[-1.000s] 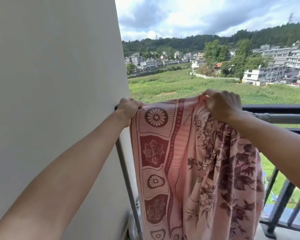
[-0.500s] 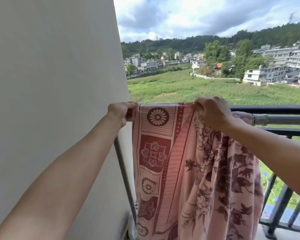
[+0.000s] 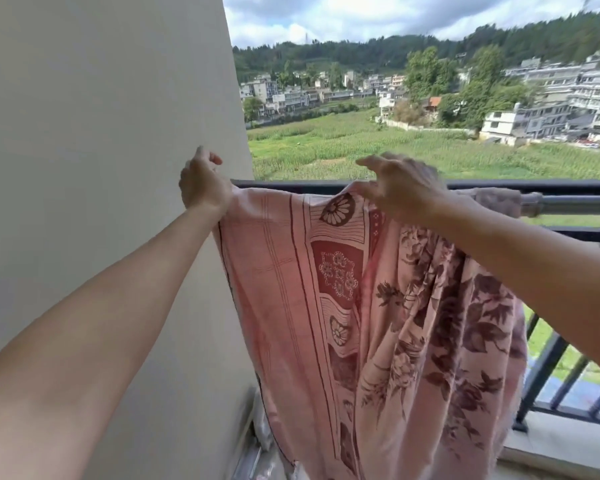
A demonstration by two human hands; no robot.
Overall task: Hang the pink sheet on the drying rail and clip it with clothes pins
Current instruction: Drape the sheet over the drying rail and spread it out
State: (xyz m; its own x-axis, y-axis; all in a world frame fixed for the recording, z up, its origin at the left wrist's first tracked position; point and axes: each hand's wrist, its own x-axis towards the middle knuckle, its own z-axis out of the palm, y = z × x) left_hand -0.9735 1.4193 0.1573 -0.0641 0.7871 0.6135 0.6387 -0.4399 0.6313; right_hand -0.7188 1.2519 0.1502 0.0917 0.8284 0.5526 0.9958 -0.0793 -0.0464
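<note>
Balcony, daylight: a pink sheet [image 3: 378, 306] hangs over the drying rail [image 3: 575, 205], with fields and houses far behind it.

The left hand [image 3: 203, 185] is curled tight at the sheet's top left corner, hard against the plain pale wall [image 3: 101, 133]. It appears to grip the hem, though the hand's back hides the contact from me. The right hand [image 3: 402, 194] rests over the top fold near the middle with its fingers spread and loose, gripping nothing that I can make out.

The sheet is thin printed cotton. A band of dark red medallions and stripes runs down its left half, and brown flowers and leaves cover the right. On the left it falls flat. On the right it gathers into deep soft folds, and a wad is bunched on the grey metal tube of the rail. Just beyond the rail runs the black balcony railing [image 3: 534, 184], smooth and square-edged.

I judge the cloth light and limp — it will slide along the smooth tube and sag wherever it is let go. The best hold is a pinch on the top hem, drawing the bunched part rightward along the rail. Pegs should go at the corners, where the fabric lies in a single layer — none are in view.
</note>
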